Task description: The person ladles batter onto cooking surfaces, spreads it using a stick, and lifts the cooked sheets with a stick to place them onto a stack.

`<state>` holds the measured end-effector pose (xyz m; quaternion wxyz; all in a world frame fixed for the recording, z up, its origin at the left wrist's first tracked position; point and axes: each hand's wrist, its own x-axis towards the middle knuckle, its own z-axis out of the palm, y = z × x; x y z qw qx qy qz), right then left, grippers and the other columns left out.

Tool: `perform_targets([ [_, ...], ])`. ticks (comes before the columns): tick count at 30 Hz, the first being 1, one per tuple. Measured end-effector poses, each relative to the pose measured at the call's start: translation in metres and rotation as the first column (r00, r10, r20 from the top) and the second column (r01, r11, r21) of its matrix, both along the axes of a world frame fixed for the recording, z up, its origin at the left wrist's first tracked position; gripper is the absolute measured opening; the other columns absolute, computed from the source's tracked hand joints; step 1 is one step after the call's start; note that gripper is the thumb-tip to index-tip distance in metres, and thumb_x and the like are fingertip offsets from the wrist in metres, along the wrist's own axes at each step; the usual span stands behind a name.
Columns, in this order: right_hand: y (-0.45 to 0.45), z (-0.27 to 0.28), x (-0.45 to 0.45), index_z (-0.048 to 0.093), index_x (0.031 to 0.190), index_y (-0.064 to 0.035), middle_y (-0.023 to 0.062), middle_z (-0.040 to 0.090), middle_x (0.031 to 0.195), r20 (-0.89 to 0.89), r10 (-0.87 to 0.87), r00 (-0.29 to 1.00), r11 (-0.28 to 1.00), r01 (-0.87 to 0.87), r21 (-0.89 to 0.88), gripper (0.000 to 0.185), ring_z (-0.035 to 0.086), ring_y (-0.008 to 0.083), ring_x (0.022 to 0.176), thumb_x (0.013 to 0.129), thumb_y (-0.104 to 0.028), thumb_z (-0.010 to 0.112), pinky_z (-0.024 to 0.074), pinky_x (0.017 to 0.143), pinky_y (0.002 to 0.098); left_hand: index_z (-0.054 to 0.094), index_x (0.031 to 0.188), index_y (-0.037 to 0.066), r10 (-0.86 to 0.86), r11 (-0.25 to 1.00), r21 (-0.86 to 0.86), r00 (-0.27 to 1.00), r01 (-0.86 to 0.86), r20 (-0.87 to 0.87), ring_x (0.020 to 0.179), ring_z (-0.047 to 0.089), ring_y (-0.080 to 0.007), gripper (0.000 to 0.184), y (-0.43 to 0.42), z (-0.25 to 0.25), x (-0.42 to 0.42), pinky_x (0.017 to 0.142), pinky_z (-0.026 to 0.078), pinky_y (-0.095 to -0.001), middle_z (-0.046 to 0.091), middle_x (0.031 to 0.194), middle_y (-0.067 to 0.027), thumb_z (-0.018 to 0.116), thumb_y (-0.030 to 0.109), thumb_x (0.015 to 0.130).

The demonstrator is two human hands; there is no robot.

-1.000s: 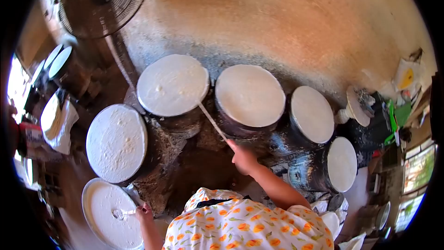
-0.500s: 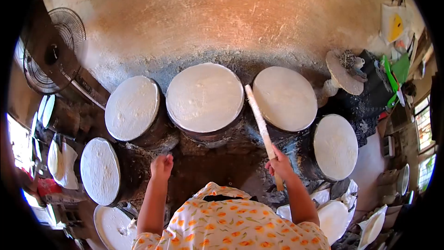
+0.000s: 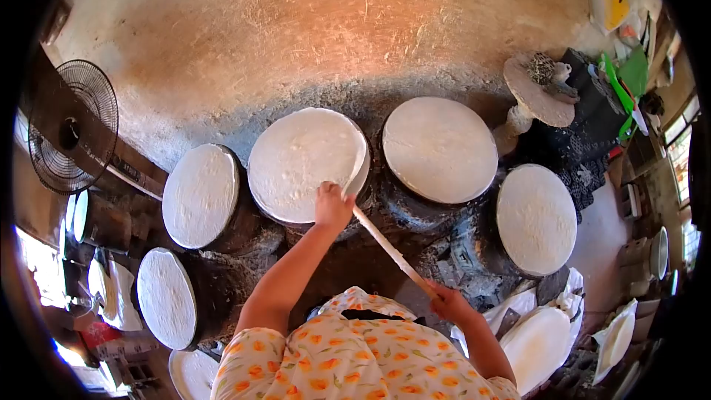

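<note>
My left hand [image 3: 333,206] is closed at the near edge of a round drum top, its fingers at the rim of a thin white sheet [image 3: 304,159] there. Along its right side the sheet's edge shows a raised fold. My right hand [image 3: 449,302] grips the lower end of a long pale wooden stick [image 3: 392,252]. The stick slants up to the left, and its far end meets the sheet's edge beside my left hand. Whether that end lies under the sheet, I cannot tell.
Other white-topped drums [image 3: 441,150] curve around me on both sides. A standing fan [image 3: 72,130] is at left. White round sheets [image 3: 537,348] lie low at right. A stone-like pedestal [image 3: 537,92] stands by the wall.
My left hand has reached forward to the middle drum's near edge. The stick has swung left from between two drums to that sheet's edge, and the sheet's right side now has a fold.
</note>
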<state>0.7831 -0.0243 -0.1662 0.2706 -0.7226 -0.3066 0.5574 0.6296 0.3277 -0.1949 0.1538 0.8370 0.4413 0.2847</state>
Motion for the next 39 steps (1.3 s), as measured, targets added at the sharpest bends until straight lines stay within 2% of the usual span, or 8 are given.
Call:
perform_targets([
  [7,-0.026,-0.034,-0.047,0.048,0.134,-0.0255,0.0062,0.062,0.070,0.638,0.043,0.769,0.950,-0.230,0.213,0.057,0.057,0.0143,0.054,0.080,-0.008,0.056,0.0513,0.057,0.0304,0.061,0.093,-0.002,0.003,1.000,0.027,0.947,0.006,-0.321,0.099,0.051,-0.0340,0.023,0.037,-0.008,0.037,0.086,0.045,-0.0399,0.053,0.097,-0.0171,0.062,0.011,0.074],
  [10,-0.039,-0.045,-0.074,0.050,0.133,-0.0243,0.0075,0.062,0.069,0.669,-0.092,0.738,0.919,-0.195,0.342,0.056,0.058,0.0151,0.055,0.080,-0.007,0.056,0.0515,0.058,0.0316,0.056,0.089,-0.004,-0.064,0.998,0.017,0.998,0.064,0.010,0.096,0.052,-0.0382,0.016,0.051,0.006,0.009,0.082,0.045,-0.0436,0.053,0.100,-0.0210,0.054,-0.001,0.074],
  [13,-0.048,-0.045,-0.107,0.051,0.132,-0.0240,0.0076,0.062,0.068,0.486,-0.202,0.850,0.944,0.037,0.327,0.055,0.057,0.0138,0.054,0.080,-0.005,0.055,0.0505,0.056,0.0302,0.055,0.085,-0.005,-0.214,0.952,0.283,0.914,0.116,0.344,0.090,0.054,-0.0364,0.015,0.053,0.059,-0.038,0.078,0.046,-0.0432,0.055,0.095,-0.0199,0.052,-0.008,0.071],
  [20,-0.036,-0.018,-0.168,0.050,0.133,-0.0197,0.0045,0.061,0.065,0.323,-0.490,0.810,0.870,0.430,0.242,0.058,0.052,0.0103,0.047,0.079,0.000,0.052,0.0453,0.047,0.0273,0.050,0.077,-0.006,-0.356,0.885,0.426,0.862,0.187,0.361,0.084,0.056,-0.0363,0.009,0.044,0.159,-0.127,0.074,0.047,-0.0410,0.056,0.096,-0.0208,0.051,-0.012,0.071],
  [25,-0.047,-0.028,-0.179,0.049,0.134,-0.0202,0.0045,0.063,0.078,0.256,-0.605,0.754,0.792,0.536,0.293,0.060,0.053,0.0090,0.055,0.079,0.001,0.051,0.0456,0.052,0.0260,0.053,0.085,-0.004,-0.444,0.883,0.342,0.807,0.321,0.390,0.095,0.060,-0.0261,0.016,0.040,0.173,-0.128,0.080,0.047,-0.0299,0.058,0.110,-0.0183,0.053,-0.013,0.072],
  [27,-0.060,-0.027,-0.182,0.047,0.135,-0.0201,0.0060,0.064,0.087,0.174,-0.703,0.690,0.708,0.656,0.260,0.061,0.055,0.0090,0.060,0.079,0.002,0.050,0.0472,0.056,0.0261,0.056,0.104,-0.006,-0.214,0.950,-0.079,0.812,0.303,0.543,0.097,0.058,-0.0169,0.030,0.035,0.168,-0.118,0.082,0.046,-0.0264,0.059,0.110,-0.0135,0.052,-0.010,0.075],
  [32,-0.100,-0.015,-0.181,0.046,0.137,-0.0219,0.0033,0.063,0.095,0.153,-0.776,0.612,0.630,0.745,0.217,0.062,0.055,0.0077,0.067,0.079,0.001,0.051,0.0480,0.062,0.0249,0.055,0.120,-0.002,-0.230,0.639,-0.539,0.805,0.548,0.546,0.081,0.056,-0.0072,0.042,-0.009,0.145,-0.069,0.072,0.044,-0.0214,0.063,0.092,-0.0009,0.053,-0.004,0.079],
  [39,-0.214,-0.031,-0.192,0.042,0.139,-0.0262,-0.0016,0.055,0.072,-0.047,-0.972,0.231,0.221,0.961,0.168,0.063,0.048,0.0075,0.055,0.082,0.000,0.049,0.0443,0.053,0.0238,0.051,0.073,-0.001,-0.754,0.210,-0.405,0.411,0.890,0.512,0.103,0.058,-0.0229,0.008,-0.234,0.171,0.040,0.085,0.045,-0.0301,0.061,0.112,-0.0137,0.059,-0.001,0.074],
])
